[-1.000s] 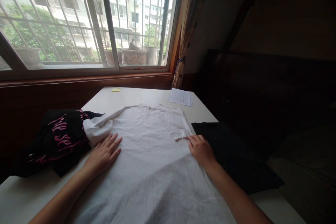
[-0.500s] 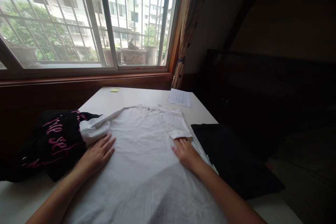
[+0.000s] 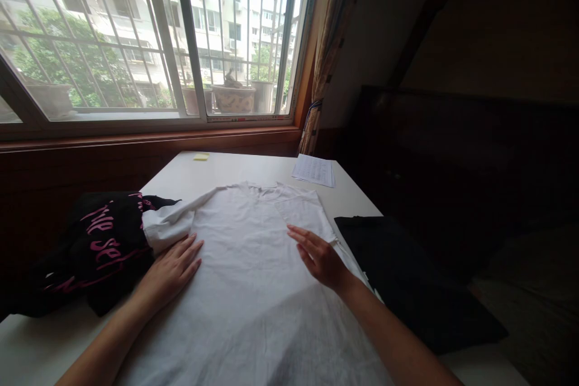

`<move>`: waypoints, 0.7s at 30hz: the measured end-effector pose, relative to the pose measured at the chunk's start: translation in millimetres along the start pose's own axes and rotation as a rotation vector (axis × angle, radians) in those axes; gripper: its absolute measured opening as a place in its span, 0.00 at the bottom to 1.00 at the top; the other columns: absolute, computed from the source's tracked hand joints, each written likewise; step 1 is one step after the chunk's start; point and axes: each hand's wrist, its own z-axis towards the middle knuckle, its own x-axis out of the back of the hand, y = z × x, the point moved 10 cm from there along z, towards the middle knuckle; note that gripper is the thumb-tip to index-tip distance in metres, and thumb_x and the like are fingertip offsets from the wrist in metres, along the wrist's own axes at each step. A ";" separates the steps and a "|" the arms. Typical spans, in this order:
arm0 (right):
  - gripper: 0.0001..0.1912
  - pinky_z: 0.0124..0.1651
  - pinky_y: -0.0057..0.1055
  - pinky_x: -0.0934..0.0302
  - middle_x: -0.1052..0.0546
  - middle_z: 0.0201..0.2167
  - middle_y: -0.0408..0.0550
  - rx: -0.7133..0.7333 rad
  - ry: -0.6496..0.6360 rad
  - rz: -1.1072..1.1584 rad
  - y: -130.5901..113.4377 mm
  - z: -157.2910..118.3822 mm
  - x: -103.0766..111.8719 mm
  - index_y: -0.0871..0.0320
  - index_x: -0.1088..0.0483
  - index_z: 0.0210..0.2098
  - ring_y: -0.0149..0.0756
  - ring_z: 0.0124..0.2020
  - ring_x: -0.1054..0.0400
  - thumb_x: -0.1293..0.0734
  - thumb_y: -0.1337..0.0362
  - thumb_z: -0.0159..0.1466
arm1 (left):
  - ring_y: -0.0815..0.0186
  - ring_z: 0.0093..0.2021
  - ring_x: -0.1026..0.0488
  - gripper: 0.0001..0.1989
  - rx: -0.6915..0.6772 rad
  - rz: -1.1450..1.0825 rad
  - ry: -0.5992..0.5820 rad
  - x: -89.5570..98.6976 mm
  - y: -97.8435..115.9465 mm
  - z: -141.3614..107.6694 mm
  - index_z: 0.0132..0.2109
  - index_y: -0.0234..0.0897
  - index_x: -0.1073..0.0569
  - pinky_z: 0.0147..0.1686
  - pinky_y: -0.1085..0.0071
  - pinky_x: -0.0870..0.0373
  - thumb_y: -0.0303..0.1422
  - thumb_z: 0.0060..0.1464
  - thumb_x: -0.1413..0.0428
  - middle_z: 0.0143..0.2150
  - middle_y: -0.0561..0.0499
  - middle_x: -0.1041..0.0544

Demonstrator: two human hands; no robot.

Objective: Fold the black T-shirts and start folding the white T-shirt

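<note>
A white T-shirt (image 3: 244, 265) lies spread out, its collar toward the window. Its left sleeve reaches out to the side, while the right one is folded in over the body. My left hand (image 3: 174, 262) rests flat on the shirt's left edge, just below that sleeve, fingers stretched. Above the right side of the shirt is my right hand (image 3: 319, 256), fingers extended and holding nothing; it looks slightly raised off the cloth. Part of the right sleeve edge is hidden behind it.
On the left lies a bunched black garment (image 3: 99, 247) with pink lettering. A folded black cloth (image 3: 407, 283) is at the right. Papers (image 3: 314, 170) and a yellow sticky note (image 3: 201, 157) sit at the far end of the white table (image 3: 167, 178), below the window.
My right hand has lifted from the shirt's right sleeve edge and turned inward, toward the middle. My left hand stays on the shirt. The whole view has shifted slightly.
</note>
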 end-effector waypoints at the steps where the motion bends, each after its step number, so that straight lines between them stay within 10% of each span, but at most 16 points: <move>1: 0.26 0.67 0.43 0.41 0.34 0.67 0.46 -0.058 0.057 -0.011 15.5 3.5 8.7 0.50 0.39 0.67 0.39 0.66 0.39 0.48 0.66 0.72 | 0.56 0.70 0.41 0.27 -0.001 -0.003 0.004 0.4 0.4 0.0 0.68 0.46 0.36 0.67 0.58 0.43 0.48 0.67 0.55 0.72 0.50 0.40; 5: 0.27 0.71 0.40 0.48 0.36 0.68 0.53 -0.288 0.148 -0.145 92.6 17.5 17.4 0.60 0.39 0.67 0.39 0.69 0.44 0.50 0.62 0.72 | 0.57 0.70 0.41 0.27 -0.003 0.004 0.006 -0.2 0.2 0.1 0.68 0.46 0.36 0.68 0.58 0.44 0.48 0.67 0.55 0.72 0.50 0.40; 9: 0.31 0.73 0.40 0.57 0.47 0.72 0.58 -0.391 -0.098 -0.274 141.4 22.7 -23.7 0.68 0.45 0.69 0.41 0.73 0.55 0.48 0.57 0.72 | 0.57 0.71 0.42 0.27 -0.007 0.010 -0.014 -3.0 -1.1 0.3 0.69 0.47 0.37 0.68 0.58 0.44 0.48 0.67 0.56 0.72 0.50 0.41; 21: 0.35 0.74 0.44 0.66 0.56 0.75 0.50 -0.445 -0.326 -0.302 150.0 3.9 -62.2 0.57 0.53 0.73 0.40 0.75 0.65 0.53 0.45 0.73 | 0.56 0.71 0.44 0.27 0.018 0.013 -0.050 -4.4 2.5 -2.8 0.70 0.49 0.40 0.68 0.57 0.45 0.47 0.69 0.57 0.74 0.51 0.45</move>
